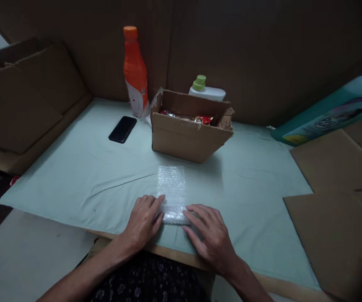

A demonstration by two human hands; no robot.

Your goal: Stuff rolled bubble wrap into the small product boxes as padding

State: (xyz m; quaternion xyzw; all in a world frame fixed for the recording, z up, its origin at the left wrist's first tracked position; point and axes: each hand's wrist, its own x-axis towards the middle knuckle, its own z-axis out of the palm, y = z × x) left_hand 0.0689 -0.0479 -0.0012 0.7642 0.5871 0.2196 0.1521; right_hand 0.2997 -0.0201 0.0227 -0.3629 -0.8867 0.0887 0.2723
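Observation:
A small strip of clear bubble wrap [171,188] lies flat on the pale green cloth, its near end looking thicker, as if folded over. My left hand [143,219] rests at its lower left edge, index finger and thumb apart and touching the side of the wrap. On the other side, my right hand [210,235] has its fingers spread, with fingertips at the lower right corner of the wrap. Neither hand is closed around anything that I can see. Just beyond the wrap stands an open cardboard box [184,136] with shiny red and silver packets [203,120] inside.
A black phone [122,129] lies left of the box, near an orange-capped bottle [135,71]. Behind the box is a white bottle with a green cap [200,82]. Cardboard [334,235] and a teal bottle [332,111] are at right; a large carton [30,96] stands left.

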